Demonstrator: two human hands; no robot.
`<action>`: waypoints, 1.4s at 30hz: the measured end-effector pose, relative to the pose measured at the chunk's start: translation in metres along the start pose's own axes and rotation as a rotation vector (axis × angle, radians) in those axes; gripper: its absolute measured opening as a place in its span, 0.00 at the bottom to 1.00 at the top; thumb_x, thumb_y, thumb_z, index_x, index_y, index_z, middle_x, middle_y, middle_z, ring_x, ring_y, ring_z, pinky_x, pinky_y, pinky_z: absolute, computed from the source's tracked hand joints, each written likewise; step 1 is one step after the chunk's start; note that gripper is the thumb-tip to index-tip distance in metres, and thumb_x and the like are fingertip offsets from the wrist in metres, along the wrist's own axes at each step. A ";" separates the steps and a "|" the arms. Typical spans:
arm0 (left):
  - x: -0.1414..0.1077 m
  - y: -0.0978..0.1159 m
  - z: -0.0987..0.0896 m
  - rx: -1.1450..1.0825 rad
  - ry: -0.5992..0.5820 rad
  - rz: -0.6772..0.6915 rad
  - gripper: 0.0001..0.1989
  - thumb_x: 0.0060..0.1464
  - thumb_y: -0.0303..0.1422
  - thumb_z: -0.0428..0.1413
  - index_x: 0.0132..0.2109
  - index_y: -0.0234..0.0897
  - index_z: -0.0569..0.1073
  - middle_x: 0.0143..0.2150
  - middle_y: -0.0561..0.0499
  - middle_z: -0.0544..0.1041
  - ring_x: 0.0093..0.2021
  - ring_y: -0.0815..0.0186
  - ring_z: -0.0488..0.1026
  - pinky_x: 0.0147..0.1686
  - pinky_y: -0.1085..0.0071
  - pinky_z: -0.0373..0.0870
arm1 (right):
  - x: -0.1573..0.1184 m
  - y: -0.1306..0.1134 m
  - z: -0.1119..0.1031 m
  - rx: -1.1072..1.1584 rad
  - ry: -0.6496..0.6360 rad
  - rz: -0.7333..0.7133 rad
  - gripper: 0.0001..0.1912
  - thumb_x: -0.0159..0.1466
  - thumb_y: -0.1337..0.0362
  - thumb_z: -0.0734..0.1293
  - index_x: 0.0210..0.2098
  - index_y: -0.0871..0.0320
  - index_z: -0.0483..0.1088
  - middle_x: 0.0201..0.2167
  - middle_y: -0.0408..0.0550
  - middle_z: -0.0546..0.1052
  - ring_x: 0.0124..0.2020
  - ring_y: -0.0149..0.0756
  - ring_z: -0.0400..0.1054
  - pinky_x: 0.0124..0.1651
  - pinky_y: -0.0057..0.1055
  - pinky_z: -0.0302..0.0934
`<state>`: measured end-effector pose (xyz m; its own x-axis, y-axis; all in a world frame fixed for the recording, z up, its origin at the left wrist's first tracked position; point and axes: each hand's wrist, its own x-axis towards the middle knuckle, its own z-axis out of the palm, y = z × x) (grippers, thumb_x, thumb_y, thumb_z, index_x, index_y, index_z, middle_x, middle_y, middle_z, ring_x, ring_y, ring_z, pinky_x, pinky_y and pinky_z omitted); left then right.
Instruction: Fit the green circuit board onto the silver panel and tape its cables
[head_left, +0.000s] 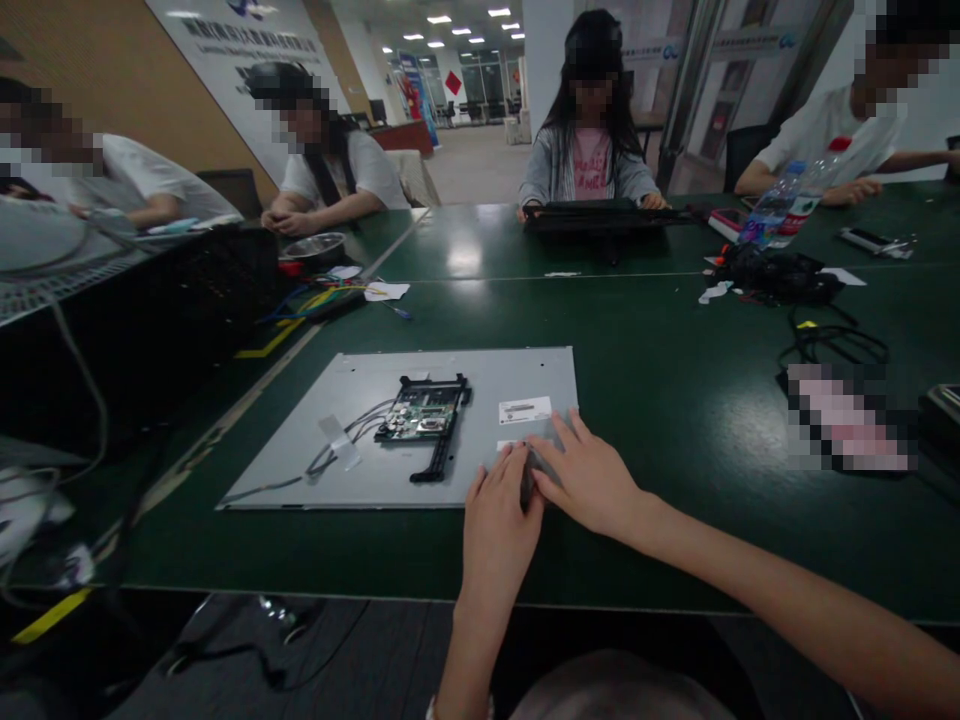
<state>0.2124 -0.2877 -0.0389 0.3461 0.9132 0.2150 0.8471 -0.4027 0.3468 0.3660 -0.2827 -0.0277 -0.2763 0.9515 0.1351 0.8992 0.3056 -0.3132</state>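
Observation:
A flat grey metal panel lies on the green table. On its middle sits a green circuit board with a black plastic frame around part of it. Grey cables run left from the board under a strip of clear tape. White labels are on the panel's right part. My left hand rests at the panel's front right, fingers together. Beside it, my right hand lies on the right edge with its fingers spread. Something small and dark between the hands is mostly hidden.
Across the green table, a person holds a black panel. Other people sit left and right. Bottles, black cables and a phone-like object are on the right; a large black object stands left.

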 end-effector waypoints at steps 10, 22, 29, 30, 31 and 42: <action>0.027 -0.063 -0.049 0.517 0.261 -0.368 0.20 0.61 0.44 0.46 0.43 0.29 0.71 0.44 0.36 0.71 0.47 0.47 0.68 0.45 0.56 0.66 | 0.002 -0.001 0.009 -0.018 -0.014 0.024 0.28 0.67 0.51 0.58 0.63 0.55 0.60 0.67 0.61 0.57 0.68 0.62 0.44 0.58 0.52 0.58; 0.055 -0.127 -0.071 0.634 -0.076 -0.261 0.25 0.64 0.43 0.38 0.42 0.26 0.70 0.39 0.34 0.74 0.42 0.49 0.71 0.39 0.59 0.65 | 0.001 0.002 0.010 -0.002 -0.023 0.021 0.28 0.68 0.50 0.55 0.64 0.54 0.59 0.68 0.60 0.55 0.68 0.60 0.43 0.59 0.53 0.56; 0.098 -0.249 -0.200 0.526 0.202 -0.543 0.39 0.61 0.53 0.25 0.47 0.26 0.70 0.43 0.30 0.74 0.48 0.45 0.73 0.37 0.57 0.63 | 0.001 0.003 0.009 -0.002 -0.028 0.026 0.29 0.68 0.50 0.56 0.64 0.54 0.58 0.68 0.60 0.55 0.68 0.60 0.43 0.59 0.53 0.56; 0.095 -0.252 -0.208 0.517 0.271 -0.531 0.39 0.60 0.55 0.26 0.47 0.28 0.70 0.44 0.30 0.74 0.50 0.44 0.72 0.37 0.56 0.63 | 0.001 0.003 0.010 -0.002 -0.027 0.022 0.29 0.68 0.50 0.56 0.64 0.54 0.58 0.68 0.60 0.55 0.68 0.60 0.43 0.60 0.53 0.56; 0.091 -0.252 -0.212 0.507 0.323 -0.513 0.38 0.59 0.55 0.27 0.46 0.31 0.69 0.44 0.32 0.74 0.50 0.43 0.72 0.37 0.55 0.63 | 0.002 0.003 0.011 -0.002 -0.024 0.018 0.29 0.68 0.50 0.56 0.64 0.54 0.58 0.68 0.60 0.55 0.68 0.60 0.43 0.60 0.53 0.55; 0.057 -0.167 -0.139 0.475 0.249 -0.222 0.20 0.62 0.44 0.35 0.40 0.39 0.67 0.36 0.41 0.71 0.45 0.49 0.71 0.40 0.56 0.62 | 0.004 0.005 0.013 -0.025 -0.025 0.019 0.28 0.68 0.51 0.56 0.64 0.54 0.59 0.68 0.59 0.56 0.68 0.60 0.43 0.60 0.52 0.56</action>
<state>0.0342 -0.1769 0.0423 0.0829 0.9073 0.4122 0.9965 -0.0786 -0.0274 0.3648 -0.2772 -0.0407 -0.2670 0.9578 0.1060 0.9126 0.2867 -0.2917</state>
